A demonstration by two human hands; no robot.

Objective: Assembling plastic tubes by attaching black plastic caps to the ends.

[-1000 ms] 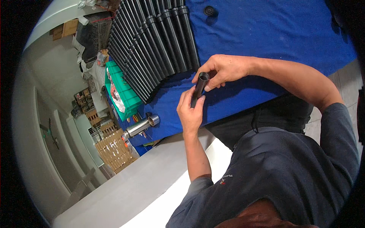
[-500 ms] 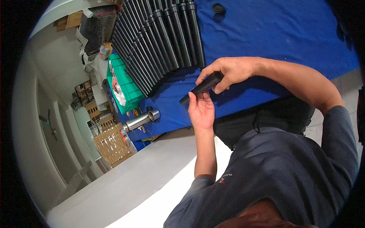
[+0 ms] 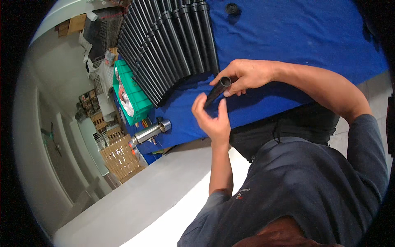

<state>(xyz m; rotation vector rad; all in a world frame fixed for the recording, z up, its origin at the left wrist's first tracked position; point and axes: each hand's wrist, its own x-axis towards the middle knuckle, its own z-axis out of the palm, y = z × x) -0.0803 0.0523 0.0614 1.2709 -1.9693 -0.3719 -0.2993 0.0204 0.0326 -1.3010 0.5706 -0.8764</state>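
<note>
Over the front of the blue-covered table, my right hand (image 3: 247,78) grips a short black tube (image 3: 214,94) near its upper end. That end is an open round mouth facing up toward me, and the tube slants down to the left. My left hand (image 3: 214,123) is just below, thumb and fingers spread apart around the tube's lower part. Whether its fingertips touch the tube is hard to tell. Beyond my hands, many long black tubes (image 3: 181,41) with thicker collars lie side by side in a fanned row.
A green plastic crate (image 3: 138,99) holding white and reddish items stands left of the row. Near it lies a shiny metal cylinder (image 3: 148,132) on the table edge. A small round black piece (image 3: 232,9) rests on the blue cloth (image 3: 296,33) at the back.
The tube has tipped more upright, so its open mouth now shows. My left hand has turned from palm up under the tube to fingers spread beside it, and moved slightly left.
</note>
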